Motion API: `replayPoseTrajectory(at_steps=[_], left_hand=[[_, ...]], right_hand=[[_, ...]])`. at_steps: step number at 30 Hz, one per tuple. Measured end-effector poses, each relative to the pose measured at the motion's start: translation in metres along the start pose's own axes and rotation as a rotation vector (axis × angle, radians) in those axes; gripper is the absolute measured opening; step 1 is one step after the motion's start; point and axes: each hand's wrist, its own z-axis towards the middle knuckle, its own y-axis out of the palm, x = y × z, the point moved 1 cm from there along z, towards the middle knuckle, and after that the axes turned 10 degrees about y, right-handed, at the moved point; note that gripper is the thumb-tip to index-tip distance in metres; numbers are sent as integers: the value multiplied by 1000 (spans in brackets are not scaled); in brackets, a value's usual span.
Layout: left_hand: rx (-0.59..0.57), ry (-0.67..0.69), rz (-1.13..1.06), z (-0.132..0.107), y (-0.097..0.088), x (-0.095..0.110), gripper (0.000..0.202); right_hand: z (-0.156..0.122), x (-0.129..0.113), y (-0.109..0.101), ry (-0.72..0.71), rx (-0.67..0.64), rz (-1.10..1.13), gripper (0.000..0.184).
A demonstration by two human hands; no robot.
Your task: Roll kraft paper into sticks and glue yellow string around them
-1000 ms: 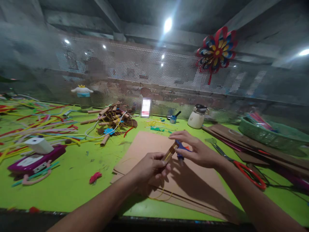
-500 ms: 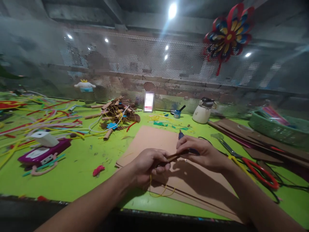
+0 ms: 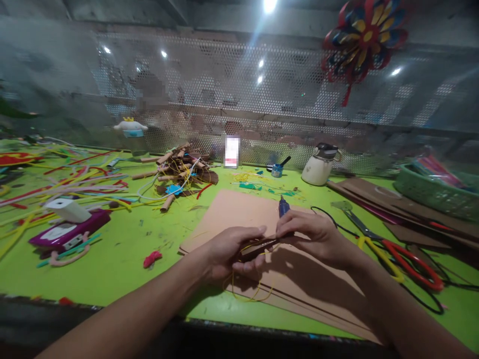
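Note:
My left hand (image 3: 228, 252) cradles a narrow, dark brown cardboard piece (image 3: 258, 248), its fingers curled under it and its thumb raised above. Yellow string (image 3: 249, 300) runs along this piece and hangs in loops below my left hand. At the piece's right end, my right hand (image 3: 318, 237) is closed in a pinch on it. Just beyond those fingers a dark blue tool with a pointed nozzle (image 3: 283, 205), like a glue gun, shows in part; my right hand hides the rest. Both hands are over stacked brown cardboard sheets (image 3: 239, 209).
Red-handled scissors (image 3: 411, 264), a yellow-handled tool (image 3: 381, 262) and a black cord lie right. Behind stand a thermos jug (image 3: 320, 164), a blue jar (image 3: 277, 170) and a lit phone (image 3: 231, 152). Left are cardboard rolls (image 3: 183, 167), pipe cleaners (image 3: 75, 187) and a purple power strip (image 3: 71, 233).
My left thumb has lifted off the cardboard piece, and more of the piece shows in my palm. More of the blue tool is visible beyond my right hand. The view has shifted slightly.

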Motion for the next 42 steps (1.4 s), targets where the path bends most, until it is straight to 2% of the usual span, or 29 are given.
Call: replayPoseTrajectory(at_steps=[6,12,16,19,24,28,35,42], left_hand=[[-68,88,130,0,1,-7,21],[10,152,222,2,3,-9,23],[78,190,320,2,5,-9,25],[128,216,384,3,7,-11,28],[195,249,446,5,9,-12,31],[205,222,495,5,10,-10,27],[163,212,542,5,11,-10,23],[133,198,483,6,8,-13,27]], right_hand=[[0,2,5,0,-23,2,15],[0,7,5,52,-44,75,14],[-1,15,6,259,81,277,24],[1,17,12,444,171,246,25],[5,11,23,568,155,239,23],[3,17,23,590,103,404,25],[1,31,21,579,56,547,28],[2,27,23,612,-9,648,31]])
